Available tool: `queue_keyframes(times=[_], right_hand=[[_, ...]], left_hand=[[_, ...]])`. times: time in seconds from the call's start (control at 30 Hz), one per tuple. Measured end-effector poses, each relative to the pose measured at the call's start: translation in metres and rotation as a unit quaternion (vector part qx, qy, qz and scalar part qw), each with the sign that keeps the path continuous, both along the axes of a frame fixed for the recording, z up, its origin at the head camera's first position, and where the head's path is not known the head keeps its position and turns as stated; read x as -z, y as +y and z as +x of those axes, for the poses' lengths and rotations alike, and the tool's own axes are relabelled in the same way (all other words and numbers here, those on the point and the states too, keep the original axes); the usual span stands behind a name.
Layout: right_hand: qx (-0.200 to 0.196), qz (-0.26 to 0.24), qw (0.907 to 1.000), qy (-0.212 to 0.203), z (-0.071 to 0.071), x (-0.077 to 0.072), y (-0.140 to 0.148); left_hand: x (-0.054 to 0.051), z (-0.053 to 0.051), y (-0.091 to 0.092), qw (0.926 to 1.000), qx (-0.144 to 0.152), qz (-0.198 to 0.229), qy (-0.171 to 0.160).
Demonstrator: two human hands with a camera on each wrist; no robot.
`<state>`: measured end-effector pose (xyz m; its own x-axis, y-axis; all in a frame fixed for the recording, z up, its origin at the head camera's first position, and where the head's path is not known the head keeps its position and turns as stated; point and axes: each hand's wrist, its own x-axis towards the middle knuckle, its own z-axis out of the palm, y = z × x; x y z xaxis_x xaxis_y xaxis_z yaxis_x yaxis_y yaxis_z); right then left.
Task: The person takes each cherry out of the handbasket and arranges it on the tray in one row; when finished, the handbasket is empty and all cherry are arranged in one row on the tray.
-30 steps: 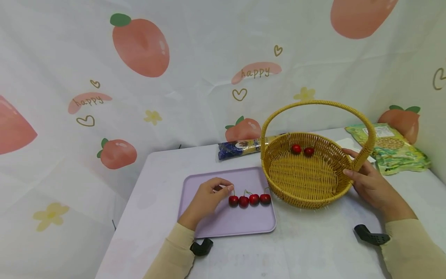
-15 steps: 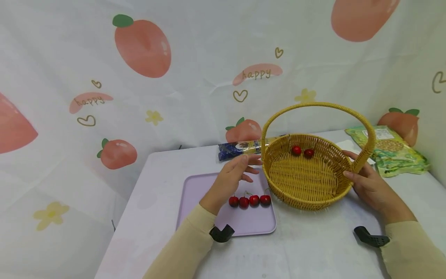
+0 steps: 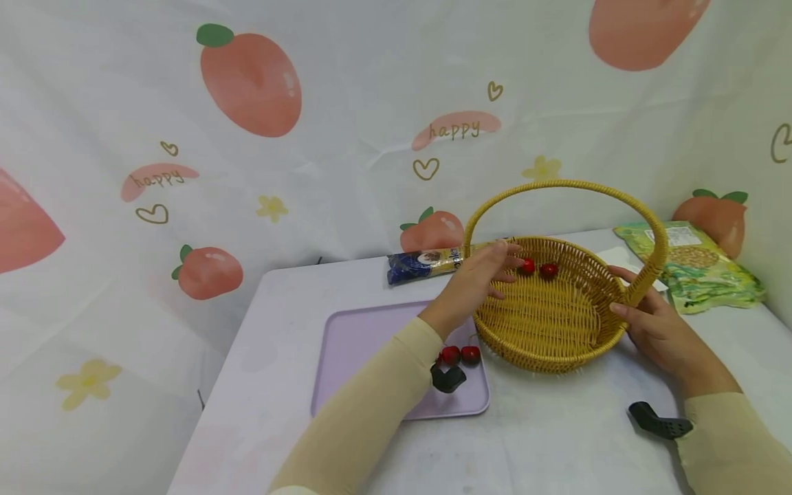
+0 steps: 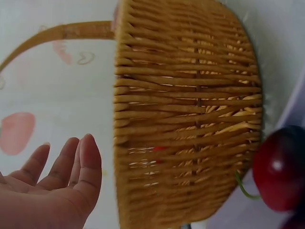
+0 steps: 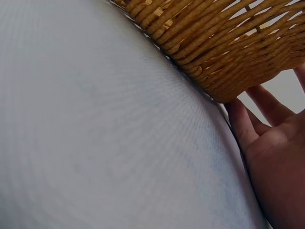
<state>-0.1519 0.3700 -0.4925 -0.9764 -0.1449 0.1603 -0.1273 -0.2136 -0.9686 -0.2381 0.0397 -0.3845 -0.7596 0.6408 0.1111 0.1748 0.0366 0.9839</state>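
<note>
In the head view a yellow wicker basket [image 3: 544,316] with a tall arched handle stands at right of centre. Two red cherries [image 3: 548,271] lie inside against its far wall. My left hand [image 3: 473,282] is at the basket's left rim, its fingertips over the opening; its fingers look loose, and nothing shows between them in the left wrist view. At the basket's right side, near the foot of the handle, my right hand [image 3: 662,337] holds the rim. More cherries [image 3: 470,355] with stems lie on a lilac tray [image 3: 353,344], partly hidden by my left forearm.
Behind the basket lies a blue and yellow packet [image 3: 421,266]. A green and yellow bag [image 3: 693,265] rests at the back right on the white table [image 3: 526,440]. A printed cloth [image 3: 346,124] hangs behind the table.
My left hand has moved right and away from me, from beside the cherries on the tray to the basket's left rim. The right hand and basket stay in place.
</note>
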Motion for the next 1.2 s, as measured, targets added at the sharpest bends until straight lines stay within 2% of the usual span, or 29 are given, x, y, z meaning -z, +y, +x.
queue_keyframes(times=[0.17,0.3,0.4,0.6,0.73,0.97,1.1,1.2], right_hand=[[0.004,0.008,1.0,-0.005,0.002,0.0,0.001],[0.006,0.016,0.9998,-0.011,0.001,0.0,-0.001],[0.007,0.013,0.9998,-0.012,0.001,0.0,-0.002],[0.01,0.012,0.9998,-0.014,0.003,0.0,-0.002],[0.01,0.01,0.9998,-0.014,0.003,0.0,-0.002],[0.01,0.01,0.9998,-0.012,0.004,0.003,-0.003],[0.011,0.016,0.9997,-0.012,0.004,0.002,-0.002],[0.012,0.013,0.9998,-0.012,0.003,0.001,-0.001]], left_hand=[[0.004,-0.015,0.027,0.9994,-0.015,-0.031,0.003],[0.01,-0.025,0.041,0.9984,-0.025,-0.049,0.013],[0.012,-0.03,0.048,0.9976,-0.027,-0.061,0.014],[0.013,-0.035,0.057,0.9962,-0.045,-0.075,-0.006],[0.018,-0.039,0.062,0.994,-0.057,-0.093,-0.003],[0.036,-0.043,0.064,0.9835,-0.075,-0.164,0.011],[0.04,-0.045,0.068,0.9793,-0.065,-0.187,0.039],[0.041,-0.047,0.072,0.9731,-0.053,-0.216,0.061]])
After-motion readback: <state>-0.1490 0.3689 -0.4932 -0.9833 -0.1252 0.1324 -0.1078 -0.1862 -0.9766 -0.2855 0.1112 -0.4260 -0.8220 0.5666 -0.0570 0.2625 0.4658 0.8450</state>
